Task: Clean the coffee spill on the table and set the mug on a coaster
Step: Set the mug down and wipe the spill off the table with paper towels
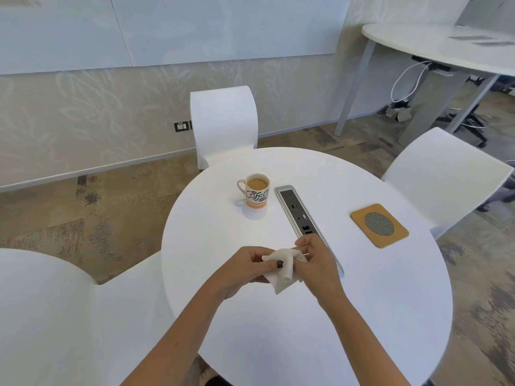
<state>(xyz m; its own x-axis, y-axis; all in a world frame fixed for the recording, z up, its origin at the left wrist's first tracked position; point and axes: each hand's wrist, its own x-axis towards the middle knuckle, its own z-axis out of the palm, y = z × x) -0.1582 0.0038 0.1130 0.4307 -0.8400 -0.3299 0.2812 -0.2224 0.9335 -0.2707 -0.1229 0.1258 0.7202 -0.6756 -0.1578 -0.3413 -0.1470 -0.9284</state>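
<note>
Between both grips (281,263), a tissue (281,270)

A round white surface (320,316) carries just a few things. Toward its far edge a mug (254,190) of milky coffee stands upright, handle turned to the left edge. Just beside it, running from the middle toward the near edge, a grey socket strip (299,211) is set into the top. Near the right edge lies a tan coaster (379,225) with a dark mesh centre, well apart from the mug.

3 white chairs (224,126), power strip (299,213), 2nd desk (434,48) behind.
</note>
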